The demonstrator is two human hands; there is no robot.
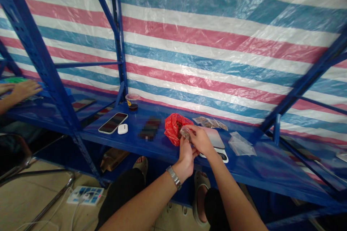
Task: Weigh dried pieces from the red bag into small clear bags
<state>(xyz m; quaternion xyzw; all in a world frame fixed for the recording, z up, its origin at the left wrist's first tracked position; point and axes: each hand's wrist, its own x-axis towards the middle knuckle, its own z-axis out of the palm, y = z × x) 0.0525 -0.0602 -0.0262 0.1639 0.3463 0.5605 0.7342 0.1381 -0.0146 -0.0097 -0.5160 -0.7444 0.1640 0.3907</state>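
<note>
Both of my hands meet over the blue shelf [157, 144]. My right hand [200, 140] pinches a small clear packet [185, 132] with brownish contents. My left hand [186, 157], with a metal watch at the wrist, is closed just below it and touches the same packet. A red plastic bag [175, 125] lies right beside the packet on the left. A small scale [217, 143] with a pale platform sits under my right hand.
Filled small packets [210, 122] lie behind the scale and empty clear bags [240, 144] to its right. A phone [113, 122], a white case [123, 129] and a lidded cup [132, 101] sit to the left. Another person's hand [23, 90] rests at far left. A power strip [86, 195] lies on the floor.
</note>
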